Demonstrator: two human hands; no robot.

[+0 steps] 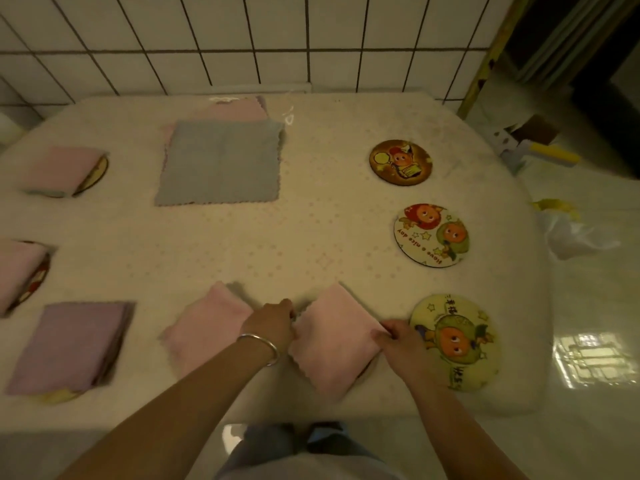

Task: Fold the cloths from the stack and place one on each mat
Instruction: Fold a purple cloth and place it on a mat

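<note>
A folded pink cloth (332, 341) lies near the table's front edge, over a mat whose rim barely shows at its lower right. My left hand (272, 323) pinches its left corner and my right hand (398, 341) grips its right corner. Another folded pink cloth (204, 323) rests just left of my left hand. The stack (221, 164) sits at the back, a grey cloth on top of pink ones. Three bare round cartoon mats line the right side: brown (400, 162), white (431, 235) and yellow (457, 341).
On the left, folded cloths cover mats: pink (59, 171), pink (17, 271) and purple (69, 344). A tiled wall stands behind the table (311, 237). To the right are a glossy floor, a crumpled bag (568, 233) and a box (533, 140).
</note>
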